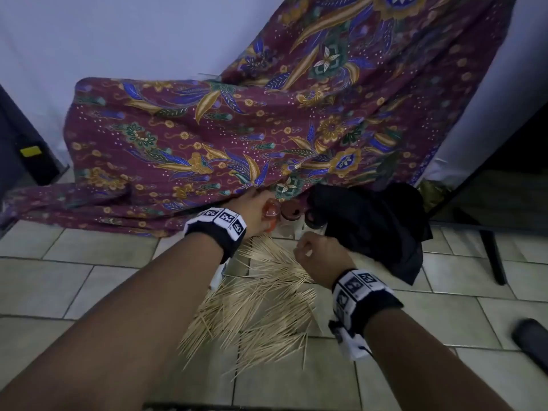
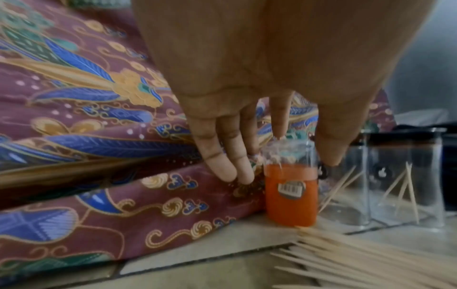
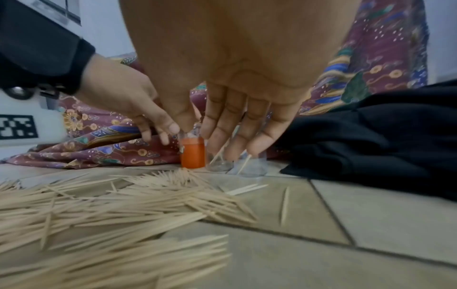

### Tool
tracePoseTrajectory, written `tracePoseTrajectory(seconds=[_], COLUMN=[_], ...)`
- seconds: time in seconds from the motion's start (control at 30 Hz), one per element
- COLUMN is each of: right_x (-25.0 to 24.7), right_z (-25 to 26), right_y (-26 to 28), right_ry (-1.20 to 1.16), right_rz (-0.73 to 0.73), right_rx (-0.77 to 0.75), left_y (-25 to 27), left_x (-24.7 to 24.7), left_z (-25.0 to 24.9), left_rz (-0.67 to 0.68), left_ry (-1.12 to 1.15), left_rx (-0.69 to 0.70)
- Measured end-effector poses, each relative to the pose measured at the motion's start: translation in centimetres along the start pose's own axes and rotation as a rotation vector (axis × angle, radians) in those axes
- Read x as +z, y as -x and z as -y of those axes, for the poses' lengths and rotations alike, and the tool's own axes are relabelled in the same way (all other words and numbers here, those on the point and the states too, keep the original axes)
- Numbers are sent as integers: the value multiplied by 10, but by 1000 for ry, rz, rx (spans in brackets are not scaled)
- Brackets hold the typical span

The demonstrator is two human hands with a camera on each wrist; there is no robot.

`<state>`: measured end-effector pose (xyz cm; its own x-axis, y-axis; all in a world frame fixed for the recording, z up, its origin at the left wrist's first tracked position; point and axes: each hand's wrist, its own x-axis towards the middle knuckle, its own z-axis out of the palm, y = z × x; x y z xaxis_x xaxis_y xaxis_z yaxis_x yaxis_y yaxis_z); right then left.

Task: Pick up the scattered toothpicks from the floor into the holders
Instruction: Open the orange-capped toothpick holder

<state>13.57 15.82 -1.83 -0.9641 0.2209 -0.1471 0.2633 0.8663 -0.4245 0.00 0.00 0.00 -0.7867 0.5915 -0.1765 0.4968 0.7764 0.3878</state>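
In the head view the left hand [image 1: 255, 209] hides most of the orange holder [image 1: 270, 216], and whether its fingers touch the holder cannot be told. The right hand [image 1: 318, 256], seen from behind, conceals its own fingertips. The two clear holders [image 2: 385, 176] are blurred, their rims partly behind the thumb. The toothpicks [image 3: 111, 211] run off the frame's left edge.

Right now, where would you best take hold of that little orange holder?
By its clear upper part, from above: the orange holder stands upright, patterned cloth close behind and a clear holder beside it. The left hand already reaches down there.
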Motion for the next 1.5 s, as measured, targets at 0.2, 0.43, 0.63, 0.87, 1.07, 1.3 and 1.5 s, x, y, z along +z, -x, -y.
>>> tracePoseTrajectory(seconds=[0.2, 0.43, 0.63, 0.87, 1.07, 1.3, 1.5], right_x=[19, 33, 39, 37, 32, 26, 29], right_z=[15, 26, 42, 50, 54, 58, 56], right_y=[-7, -3, 9, 24, 34, 36, 36], right_ry=[-63, -168, -309, -342, -397, -404, -375], right_rz=[21, -56, -203, -263, -315, -345, -278], right_rx=[40, -3, -81, -147, -191, -253, -278], left_y=[-10, 4, 39, 75, 91, 100, 101], left_x=[4, -14, -34, -42, -44, -52, -53], left_z=[0, 4, 1, 0, -4, -6, 0], left_rz=[42, -2, 147, 131, 48, -30, 25], left_ry=[-73, 21, 97, 231, 286, 223, 158], left_rx=[19, -12, 42, 155, 204, 235, 231])
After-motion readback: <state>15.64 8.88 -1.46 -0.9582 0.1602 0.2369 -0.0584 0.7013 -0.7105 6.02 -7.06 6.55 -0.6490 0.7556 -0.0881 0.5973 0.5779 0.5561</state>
